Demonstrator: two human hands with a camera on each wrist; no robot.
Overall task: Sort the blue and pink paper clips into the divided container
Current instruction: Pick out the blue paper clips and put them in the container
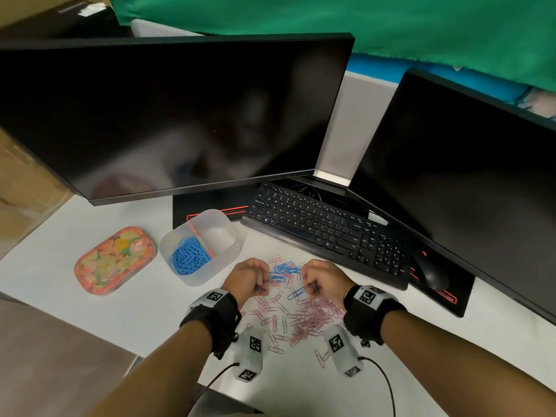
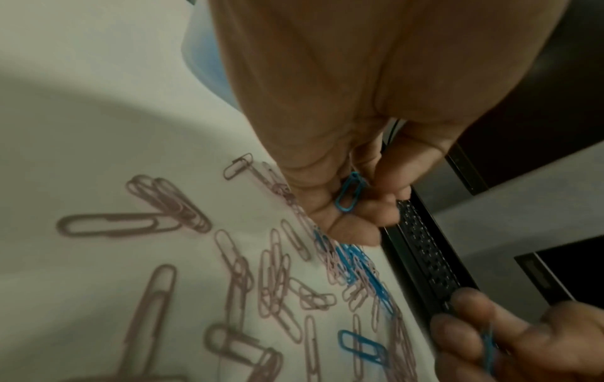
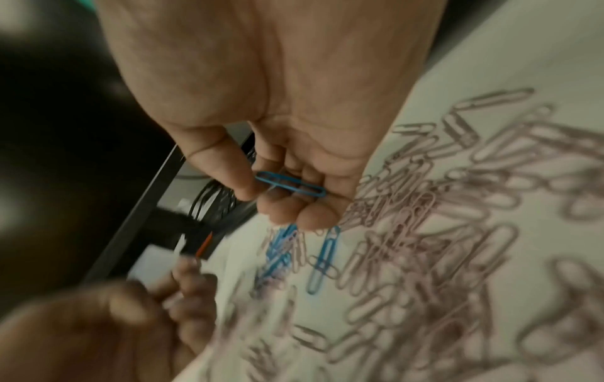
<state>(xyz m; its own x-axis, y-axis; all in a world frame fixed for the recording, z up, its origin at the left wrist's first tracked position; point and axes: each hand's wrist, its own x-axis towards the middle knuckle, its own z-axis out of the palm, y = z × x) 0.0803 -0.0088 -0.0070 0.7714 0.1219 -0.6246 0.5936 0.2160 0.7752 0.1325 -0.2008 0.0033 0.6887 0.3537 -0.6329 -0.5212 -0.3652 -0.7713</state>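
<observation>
Between your two hands lay the mixed blue and pink paper clips [image 1: 285, 272], your left hand [image 1: 248, 278] and right hand [image 1: 323, 279] each pinching a blue clip [image 3: 289, 184], the divided container [image 1: 201, 248] just left of your left hand.

Two dark monitors [image 1: 168, 115] on white desk [image 1: 60, 245], green cloth [image 1: 361, 22] behind.

Both forearms are bare, with no sleeves. Each wrist carries a wide black strap [image 1: 210, 322] topped by a pale grey block bearing a black-and-white square marker [image 1: 367, 296]. Beneath each wrist hangs a rounded pale grey camera housing [image 1: 252, 353] with more such markers, and a thin black cable [image 1: 388, 383] trails from each housing.
</observation>
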